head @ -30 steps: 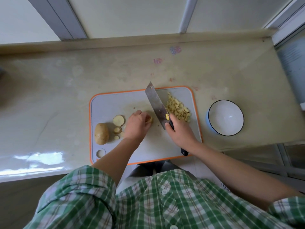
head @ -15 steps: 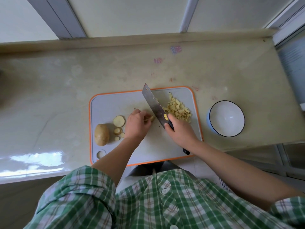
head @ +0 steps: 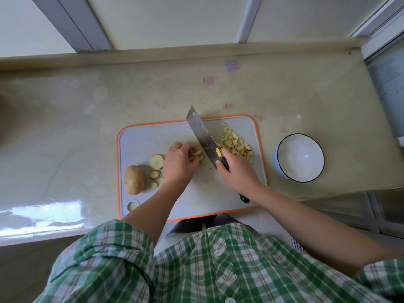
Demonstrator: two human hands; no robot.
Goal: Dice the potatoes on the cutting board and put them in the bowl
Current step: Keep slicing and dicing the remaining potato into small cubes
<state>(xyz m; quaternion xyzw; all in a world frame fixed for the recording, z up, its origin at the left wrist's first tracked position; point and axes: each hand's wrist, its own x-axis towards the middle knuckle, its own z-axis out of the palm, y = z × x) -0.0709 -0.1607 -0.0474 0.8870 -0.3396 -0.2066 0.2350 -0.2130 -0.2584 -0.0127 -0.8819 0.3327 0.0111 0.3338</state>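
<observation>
The potato slices [head: 197,155] being worked lie mid-board, fanned in a short overlapping row under the fingertips of the left hand [head: 178,165], which curls over them and pins them down. Over the last second more of that fan has come out from under the fingers: the hand has edged back a little toward the person's left, and the knife [head: 203,136] has shifted slightly the same way, following it. I read that as the chop advancing through the stack one cut at a time, so dicing is under way rather than done.

The row of slices seems to run roughly left to right, crosswise to the blade, though the fingers hide its left end. The blade's long axis lies on a diagonal, handle near and right, blunt tip far and left, reaching just past the far edge of the cutting board [head: 148,138]. The right hand [head: 237,171] is clenched round the handle.

Just right of the blade sits the diced pile [head: 236,143], no bigger than before. At the board's left end the whole potato [head: 134,179] lies untouched, long axis pointing away from the person, with loose round slices [head: 156,161] between it and the left hand.

The bowl [head: 306,149] stands on the tabletop [head: 87,106] beside the board's right edge (nothing in it yet), so the transfer is still to come.
</observation>
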